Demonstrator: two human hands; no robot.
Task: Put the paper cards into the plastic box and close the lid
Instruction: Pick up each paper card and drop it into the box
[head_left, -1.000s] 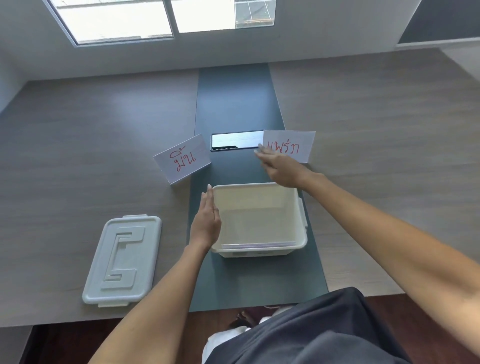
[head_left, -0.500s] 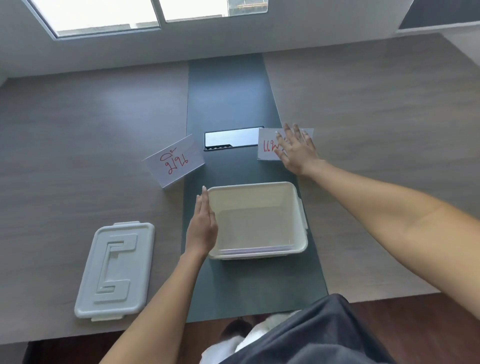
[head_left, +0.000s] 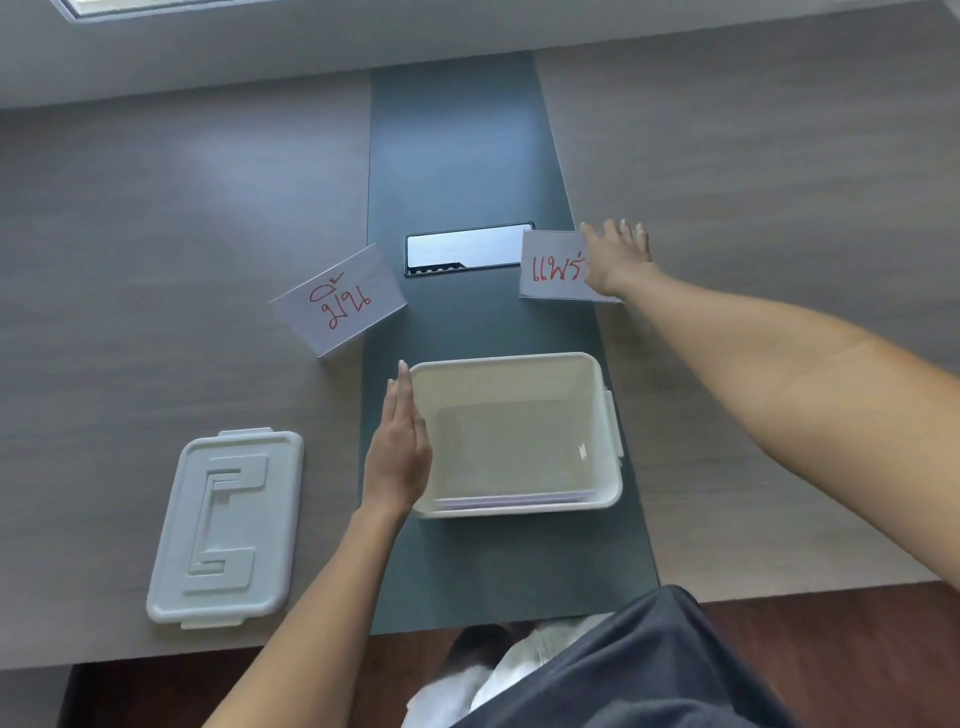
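Now, working from the left: the lid (head_left: 226, 527) lies flat on the table (head_left: 130, 260), well apart from the plastic box (head_left: 608, 499), so closing comes last. Your left hand (head_left: 397, 452) rests flat, fingers straight and gripping nothing, against the box's left wall, steadying it. One card (head_left: 337, 301) lies beyond the box to the left; paper edges show along the box's near wall. Your right hand (head_left: 615, 260) lies spread over the second card (head_left: 550, 267), fingers apart, not yet pinching. You are on the pickup: likely slide or curl an edge up before lifting it toward the box.
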